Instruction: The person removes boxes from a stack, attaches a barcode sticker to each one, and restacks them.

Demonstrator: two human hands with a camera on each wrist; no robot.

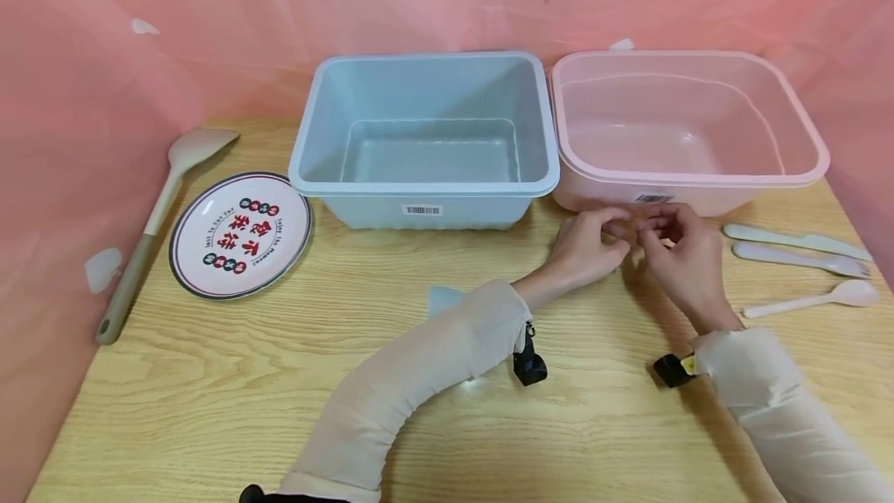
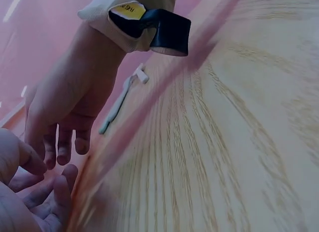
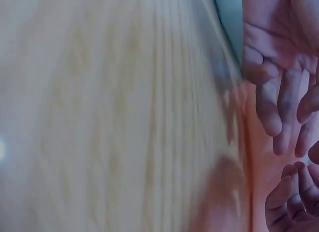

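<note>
Far left: spatula (image 1: 162,212) beside plate (image 1: 240,233). Centre top: blue tub (image 1: 426,138). Centre right: left hand (image 1: 587,247) and right hand (image 1: 673,251) fingertip to fingertip just below pink tub (image 1: 687,130), fingers loosely curled; anything pinched between them, cannot tell. Far right: three pale utensils (image 1: 799,262).

Glossy plastic pink tub (image 1: 803,147); matt wood-grain table (image 1: 279,379).
</note>
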